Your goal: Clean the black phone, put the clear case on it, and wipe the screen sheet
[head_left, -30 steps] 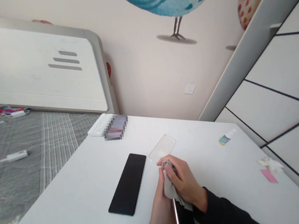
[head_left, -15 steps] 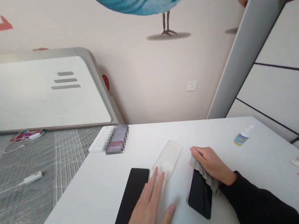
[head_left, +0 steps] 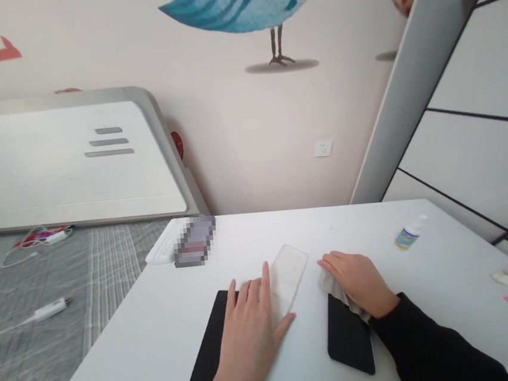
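The left hand has slid forward in the last half second and now lies flat, fingers spread, on the near end of the clear phone case, with nothing gripped. The right hand presses a grey cloth onto the black phone on the desk, so wiping has paused while the case is reached for.

A pale cream wall carries a painted bird in blue with red spots, and lower down a white socket. On the left a white and grey headboard leans along the wall behind a bed in grey checked bedding, where white cables lie. To the right a white wardrobe with dark seams rises beside the white worktop, in soft, even light.
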Available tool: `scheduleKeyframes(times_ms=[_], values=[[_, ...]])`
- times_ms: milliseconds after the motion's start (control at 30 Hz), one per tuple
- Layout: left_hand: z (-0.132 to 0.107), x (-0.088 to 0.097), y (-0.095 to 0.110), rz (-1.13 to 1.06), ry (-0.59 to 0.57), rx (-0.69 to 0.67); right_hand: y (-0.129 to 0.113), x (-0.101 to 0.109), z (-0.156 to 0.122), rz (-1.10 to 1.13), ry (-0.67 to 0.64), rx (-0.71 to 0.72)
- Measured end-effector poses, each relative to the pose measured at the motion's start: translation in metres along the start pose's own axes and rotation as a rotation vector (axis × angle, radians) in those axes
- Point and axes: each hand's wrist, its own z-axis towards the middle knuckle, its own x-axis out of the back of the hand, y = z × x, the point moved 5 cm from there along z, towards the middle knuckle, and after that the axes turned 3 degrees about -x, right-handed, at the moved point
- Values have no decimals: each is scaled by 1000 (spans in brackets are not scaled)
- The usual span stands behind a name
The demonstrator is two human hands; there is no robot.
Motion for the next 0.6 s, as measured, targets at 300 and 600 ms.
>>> scheduleKeyframes(times_ms=[300, 600], values=[[-50, 4, 4, -20, 99, -14, -3, 37, 2, 746, 319, -180], [-55, 21, 20, -146, 162, -153, -26, 0, -4, 1533, 35, -610]])
